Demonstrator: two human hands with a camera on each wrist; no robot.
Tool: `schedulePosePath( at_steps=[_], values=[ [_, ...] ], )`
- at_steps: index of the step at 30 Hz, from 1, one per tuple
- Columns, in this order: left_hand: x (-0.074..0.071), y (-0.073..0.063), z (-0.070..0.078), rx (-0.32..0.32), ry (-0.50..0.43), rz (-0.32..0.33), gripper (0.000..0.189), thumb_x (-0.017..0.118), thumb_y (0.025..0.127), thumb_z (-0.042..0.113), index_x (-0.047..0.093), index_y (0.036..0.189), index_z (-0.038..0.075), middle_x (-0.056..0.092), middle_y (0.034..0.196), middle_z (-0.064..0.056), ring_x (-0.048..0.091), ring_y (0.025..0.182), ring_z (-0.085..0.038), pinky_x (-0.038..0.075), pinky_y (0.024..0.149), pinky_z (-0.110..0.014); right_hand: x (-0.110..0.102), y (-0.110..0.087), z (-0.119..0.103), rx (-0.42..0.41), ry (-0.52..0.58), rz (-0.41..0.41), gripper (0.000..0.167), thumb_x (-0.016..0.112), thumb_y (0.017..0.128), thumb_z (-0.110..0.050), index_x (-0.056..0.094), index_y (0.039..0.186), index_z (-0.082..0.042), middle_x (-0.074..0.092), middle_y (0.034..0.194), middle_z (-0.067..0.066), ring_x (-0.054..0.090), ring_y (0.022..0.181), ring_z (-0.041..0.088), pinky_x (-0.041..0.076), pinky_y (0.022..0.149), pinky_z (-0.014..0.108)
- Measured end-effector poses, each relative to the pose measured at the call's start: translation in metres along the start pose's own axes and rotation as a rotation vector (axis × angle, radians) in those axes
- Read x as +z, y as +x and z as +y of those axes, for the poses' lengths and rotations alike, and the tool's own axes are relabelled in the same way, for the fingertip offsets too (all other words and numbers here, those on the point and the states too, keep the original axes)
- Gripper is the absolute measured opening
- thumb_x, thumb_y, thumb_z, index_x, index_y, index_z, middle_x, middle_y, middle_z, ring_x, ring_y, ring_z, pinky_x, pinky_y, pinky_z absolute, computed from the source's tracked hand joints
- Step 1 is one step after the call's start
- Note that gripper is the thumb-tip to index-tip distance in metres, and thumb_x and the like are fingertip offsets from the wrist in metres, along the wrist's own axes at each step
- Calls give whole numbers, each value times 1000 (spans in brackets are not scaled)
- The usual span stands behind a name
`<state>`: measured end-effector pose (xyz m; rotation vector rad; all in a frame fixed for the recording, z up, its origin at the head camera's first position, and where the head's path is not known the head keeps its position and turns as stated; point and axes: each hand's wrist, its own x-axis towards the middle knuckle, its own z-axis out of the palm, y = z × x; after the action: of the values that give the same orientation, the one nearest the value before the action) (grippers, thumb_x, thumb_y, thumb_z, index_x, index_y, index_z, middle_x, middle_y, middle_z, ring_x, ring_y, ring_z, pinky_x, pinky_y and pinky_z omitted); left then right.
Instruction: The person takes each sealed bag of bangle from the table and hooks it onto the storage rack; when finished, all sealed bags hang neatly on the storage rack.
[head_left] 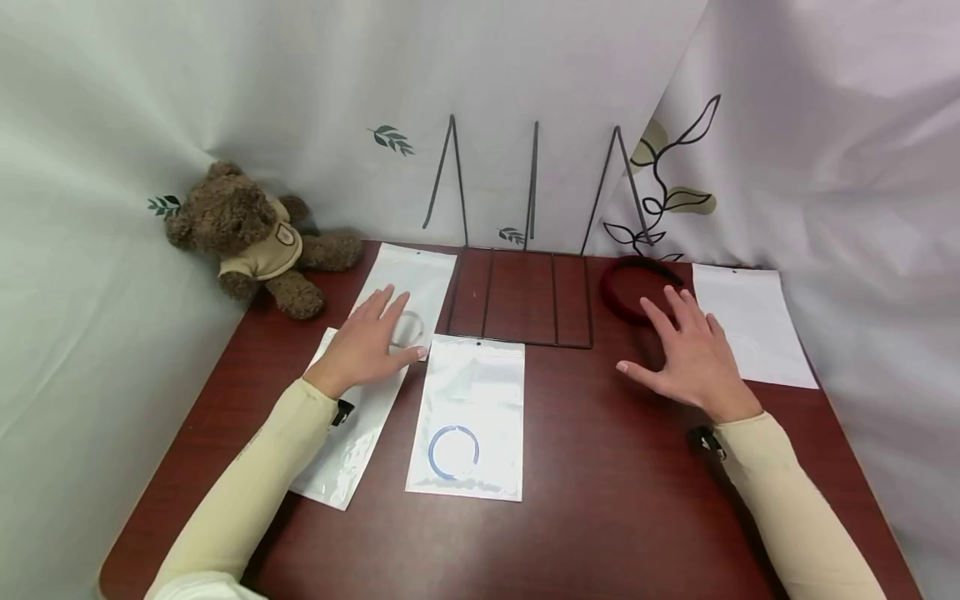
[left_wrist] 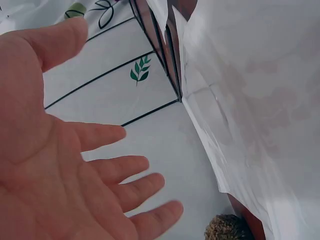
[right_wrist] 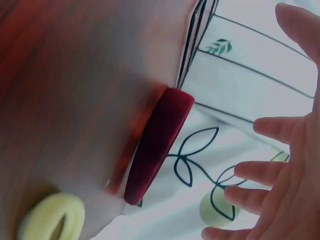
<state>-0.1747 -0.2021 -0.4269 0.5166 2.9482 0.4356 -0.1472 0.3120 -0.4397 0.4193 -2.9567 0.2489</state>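
My left hand [head_left: 367, 346] is held with fingers straight and spread over white flat pouches, gripping nothing. Beneath it lie a back-left pouch [head_left: 416, 271] with a pale ring visible on it and a left pouch [head_left: 352, 450]. Between the hands, nearer the front, a middle pouch [head_left: 483, 383] shows a blue ring [head_left: 432, 452]. My right hand [head_left: 693, 358] also has its fingers spread and holds nothing, just in front of a dark red headband [head_left: 611, 292]. In the right wrist view the velvety headband [right_wrist: 159, 145] stands apart from the fingers.
A black wire rack [head_left: 525, 342] with upright prongs stands at the table's back middle. Another white pouch [head_left: 757, 325] lies at the right. A brown teddy bear [head_left: 262, 242] sits back left. A yellow ring-shaped thing [right_wrist: 75, 210] shows in the right wrist view. White curtains [head_left: 300, 83] surround the table.
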Motion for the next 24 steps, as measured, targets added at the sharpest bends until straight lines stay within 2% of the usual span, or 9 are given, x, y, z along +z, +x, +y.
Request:
schedulePosePath(
  at_steps=[4,8,13,17,21,24],
  values=[
    [0,12,-2,6,-69,33,90,71,98,50,30,167,9,24,173,-23,28,157,-45,35,120,-65,-3,1,9,-21,37,75,102,80,80,-64,46,159,-11,37,166,26,32,153,49,36,108,75],
    [0,27,-2,38,-141,65,81,71,100,42,35,164,8,31,169,-25,36,154,-45,37,120,-62,-7,3,20,-32,74,174,96,86,77,-52,52,155,-9,46,159,26,44,142,50,44,100,72],
    [0,46,-1,71,-237,76,75,74,100,32,40,161,5,38,164,-25,42,150,-42,36,122,-57,-11,5,40,15,133,200,89,84,81,-48,52,154,-7,50,154,26,47,137,50,42,103,69],
    [3,62,0,76,-334,46,74,76,99,27,41,161,6,42,161,-24,50,144,-41,44,116,-56,-12,9,58,88,203,200,79,77,91,-43,50,154,-5,50,151,29,44,139,51,37,108,69],
    [7,75,1,44,-453,9,75,80,96,21,43,160,7,46,160,-21,58,137,-40,52,109,-53,-14,14,77,134,235,223,68,69,98,-36,50,153,-1,51,146,34,43,137,52,35,109,68],
    [11,82,2,16,-499,-8,75,82,94,18,45,159,8,50,158,-19,61,134,-38,53,108,-52,-16,20,92,159,258,240,65,66,99,-32,50,152,2,52,144,36,45,135,53,34,109,67]
  ],
)
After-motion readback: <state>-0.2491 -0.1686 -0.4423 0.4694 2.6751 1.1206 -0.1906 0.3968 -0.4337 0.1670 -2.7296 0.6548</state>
